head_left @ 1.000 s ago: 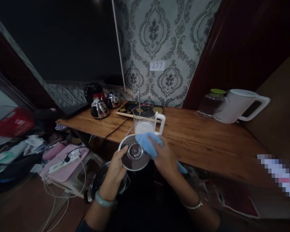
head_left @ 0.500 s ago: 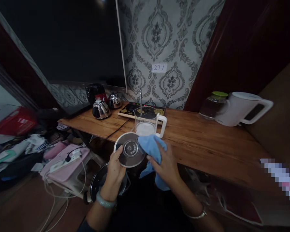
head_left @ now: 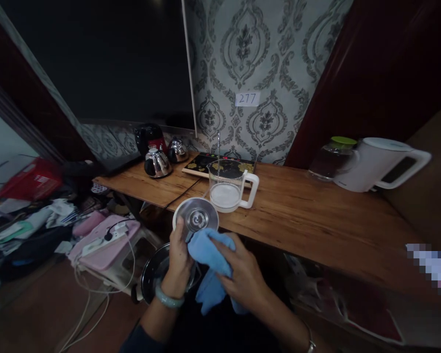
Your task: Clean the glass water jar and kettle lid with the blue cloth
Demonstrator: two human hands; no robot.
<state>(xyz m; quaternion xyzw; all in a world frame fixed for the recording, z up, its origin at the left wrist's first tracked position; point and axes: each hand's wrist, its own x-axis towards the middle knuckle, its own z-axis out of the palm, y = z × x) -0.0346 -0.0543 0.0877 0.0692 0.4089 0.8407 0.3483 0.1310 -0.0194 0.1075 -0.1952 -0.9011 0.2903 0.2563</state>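
My left hand (head_left: 180,255) grips a round lid (head_left: 183,211) by its left edge, thumb on the face. The lid has a pale rim and a raised clear ring in its middle. In my right hand (head_left: 242,267) is a bunched blue cloth (head_left: 208,250), pressed to the lid's lower right edge; loose cloth hangs below. Just beyond the lid, a glass jug (head_left: 226,193) with a white handle stands upright on the wooden table (head_left: 297,215), near its front edge. The fingertips behind the lid are hidden.
Behind the jug lies a black electric hob (head_left: 198,164) with a thin metal spout above it. Shiny kettles (head_left: 158,164) stand at the left. A white kettle (head_left: 367,166) and a green-lidded jug (head_left: 327,159) are at the right. A pink stool (head_left: 106,250) carries a power strip.
The cloth has moved from the lid's right side down and left to its lower edge, with my right hand. The lid's face has tilted. The view has shifted slightly.
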